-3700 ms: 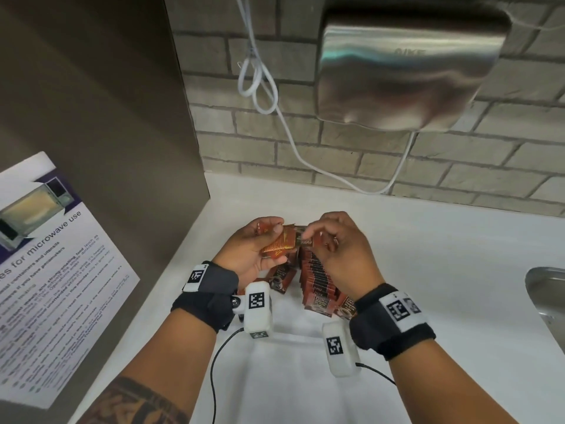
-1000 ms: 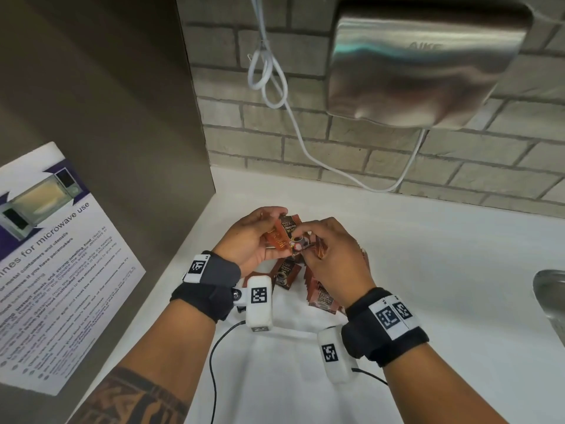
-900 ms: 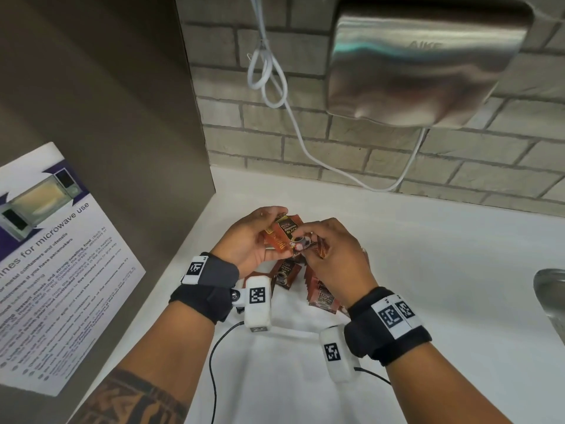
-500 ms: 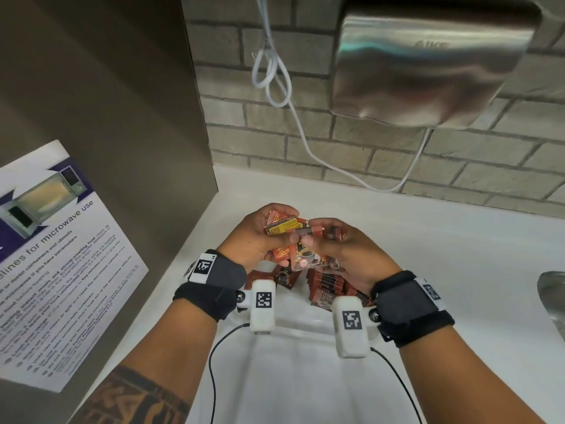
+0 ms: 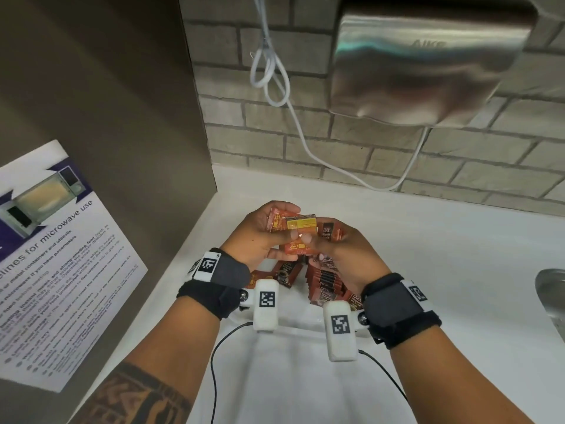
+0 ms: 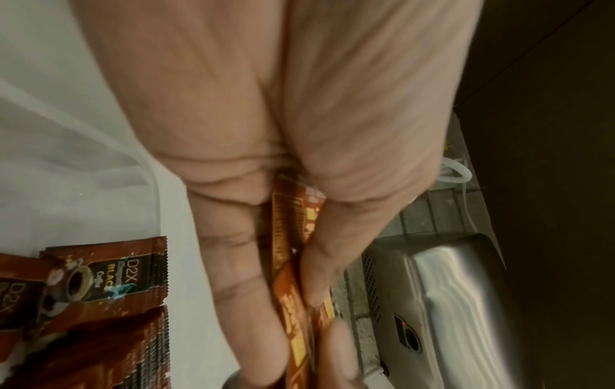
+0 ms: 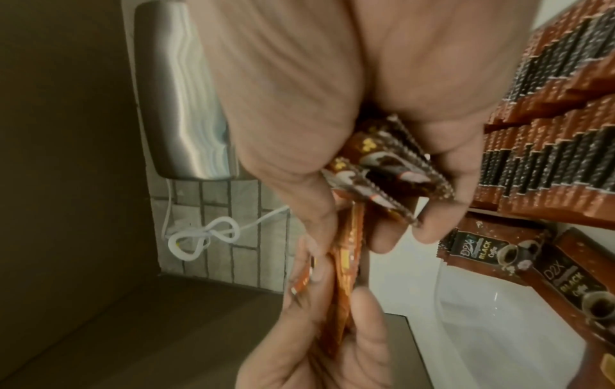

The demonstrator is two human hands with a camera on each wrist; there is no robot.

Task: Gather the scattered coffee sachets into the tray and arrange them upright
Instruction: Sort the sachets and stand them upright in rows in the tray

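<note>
My left hand (image 5: 260,237) has its fingers (image 6: 246,302) curled round a small fan of orange-backed sachets (image 5: 290,223), thumb on one face and the fingers behind, so the packets stand on edge between them. My right hand (image 5: 339,255) meets it just to the right: thumb and forefinger pinch the same fan, while the lower fingers (image 7: 442,205) clamp a second clutch of dark brown sachets (image 7: 382,168) against the palm. I judge these packets light, thin and slick, foil-like with crimped, serrated ends; they will slide over one another readily and bend if squeezed at the middle, so I would take hold across the flat faces near one crimped end and keep the bundle squared. In the left hand I can count about three, though overlap makes that unsure; in the right, three serrated ends show. Below the hands sits the clear tray (image 5: 293,327), on the white counter (image 5: 443,270), with a long row of sachets (image 5: 325,284) already standing upright on its right side, too tightly packed to count. Left of that row, at least two more loose sachets (image 5: 284,272) lie flat, face up. Farther out, a steel hand dryer (image 5: 428,59) hangs on the brick wall, a white cable (image 5: 272,71) looping beside it.
</note>
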